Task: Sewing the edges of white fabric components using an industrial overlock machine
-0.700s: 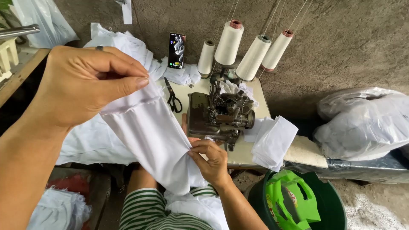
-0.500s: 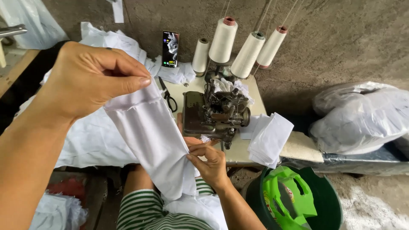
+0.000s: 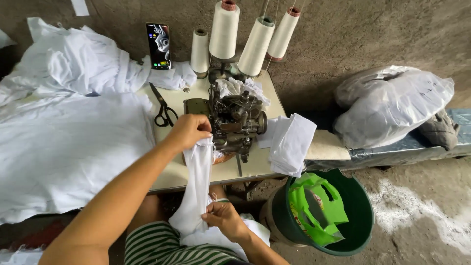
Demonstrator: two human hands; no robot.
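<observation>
1. Head view: the left hand (image 3: 189, 131) pinches the top end of a narrow white fabric strip (image 3: 196, 191) just beside the grey metal overlock sewing machine (image 3: 234, 118), fingers pressed together on the cloth.
2. The strip hangs down from that grip over the edge of the cream table (image 3: 255, 164) to the right hand (image 3: 223, 218), which pinches its lower part above the lap.
3. Black-handled scissors (image 3: 163, 109) lie left of the machine; a stack of folded white cloth pieces (image 3: 293, 143) lies to its right.
</observation>
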